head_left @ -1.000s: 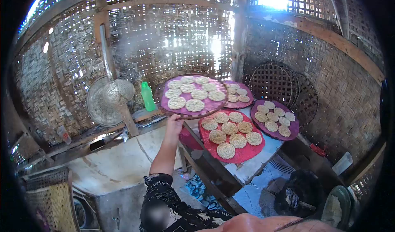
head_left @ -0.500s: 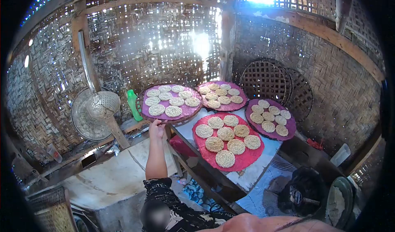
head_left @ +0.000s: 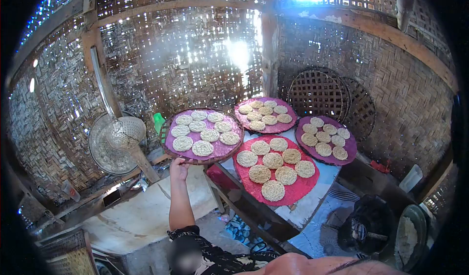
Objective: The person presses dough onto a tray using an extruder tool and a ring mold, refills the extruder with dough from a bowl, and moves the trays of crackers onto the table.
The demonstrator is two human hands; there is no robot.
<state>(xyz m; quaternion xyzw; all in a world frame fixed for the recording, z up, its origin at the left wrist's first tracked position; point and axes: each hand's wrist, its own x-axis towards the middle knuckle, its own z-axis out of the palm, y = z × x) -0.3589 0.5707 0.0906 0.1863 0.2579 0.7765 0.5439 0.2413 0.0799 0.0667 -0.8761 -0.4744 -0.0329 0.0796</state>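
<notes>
My left hand (head_left: 179, 168) grips the near rim of a round woven tray (head_left: 211, 161), its fingers partly hidden under the edge. On this tray lies a purple sheet with several pale, rough-textured round cakes (head_left: 202, 148). The tray's right edge is beside a red-pink sheet (head_left: 299, 193) on the table, which bears more such cakes (head_left: 272, 190). Behind it is a second tray with a pink sheet (head_left: 278, 127), and a third round tray (head_left: 348, 154) sits at the right; both carry cakes. My right hand is out of view.
A green bottle (head_left: 159, 122) stands behind the held tray. A long-handled strainer (head_left: 126, 132) hangs at the left wall. Open-weave trays (head_left: 317, 94) lean in the corner. A black container (head_left: 364, 226) and a basin (head_left: 408, 238) stand at lower right.
The held tray has come nearer to me and lower in view, covering more of the green bottle. My left hand moved with it. The whole view shifted slightly.
</notes>
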